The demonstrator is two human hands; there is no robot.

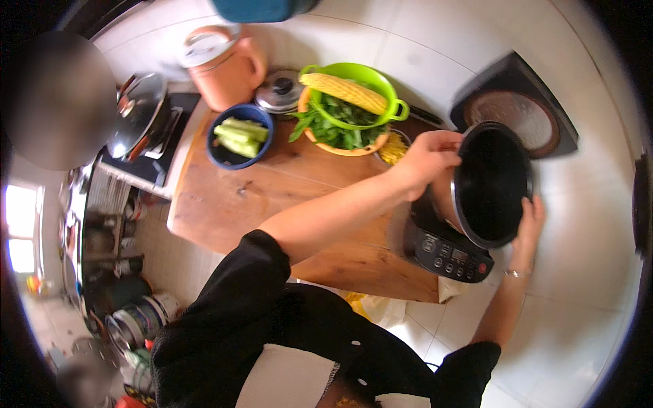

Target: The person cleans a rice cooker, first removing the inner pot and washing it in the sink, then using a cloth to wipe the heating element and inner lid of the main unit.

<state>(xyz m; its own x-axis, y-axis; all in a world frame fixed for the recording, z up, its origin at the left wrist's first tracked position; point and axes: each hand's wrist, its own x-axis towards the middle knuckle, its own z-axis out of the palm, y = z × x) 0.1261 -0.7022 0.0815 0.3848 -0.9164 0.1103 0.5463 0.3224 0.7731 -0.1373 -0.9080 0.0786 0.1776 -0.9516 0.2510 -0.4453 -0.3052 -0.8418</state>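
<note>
My left hand (429, 162) grips the left rim of a black-lined inner pot (492, 186) of a rice cooker. On the opposite side, my right hand (529, 224) supports the pot's outer wall, with a bracelet at the wrist. Between them the pot is tilted so its dark interior faces me, and no food shows inside. Beneath it stands the rice cooker body (451, 255), its button panel towards me. The cooker's hinged lid (510, 117) is raised behind the pot. Most of the cooker's cavity is hidden by the pot and my left hand.
On the wooden counter (229, 214) are a green colander (380, 76) with corn and leafy greens, a blue bowl (240, 160) of cut green vegetable pieces, and an orange jug (219, 76). A lidded pan (140, 117) sits on the cooktop at left. The tiled wall borders the right.
</note>
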